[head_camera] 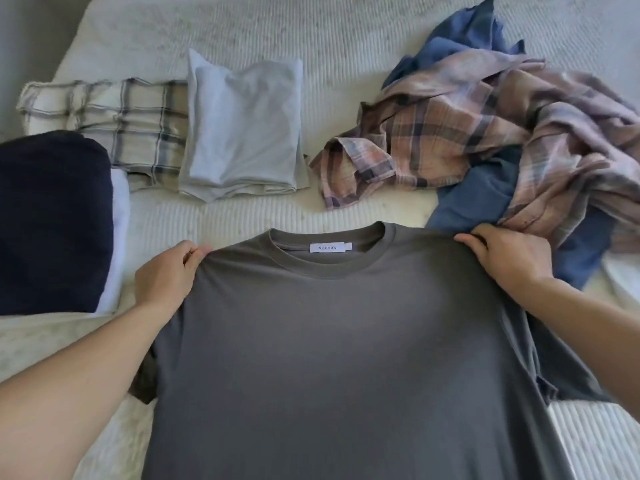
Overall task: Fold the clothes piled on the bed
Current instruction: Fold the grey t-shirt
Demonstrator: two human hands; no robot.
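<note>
Grey cotton fills the near half of the view: a grey T-shirt (332, 341) lies spread on the white ribbed bedspread (311, 36), neckline pointing away from the person and a small white label (327, 247) showing inside the collar. The left hand (166, 275) sits at the T-shirt's left shoulder, fingers curled and pinching the fabric at the shoulder seam. The right hand (509, 261) is at the opposite shoulder, fingers folded over the cloth and gripping that edge, so the T-shirt stretches between the two hands with its collar midway. One short sleeve pokes out below the left forearm, the other lies under the right forearm. Beyond the T-shirt's collar rests a folded pale grey top (242, 133), and just left of that top a folded cream plaid garment (114, 116). Left of the T-shirt, past the left hand, sits a folded navy piece (52, 220) on top of something white (117, 237). Beyond and right of the T-shirt's right shoulder lies the unfolded pile: a pinkish plaid shirt (485, 133) tangled with blue clothing (474, 199), the blue fabric touching the T-shirt near the right hand.
</note>
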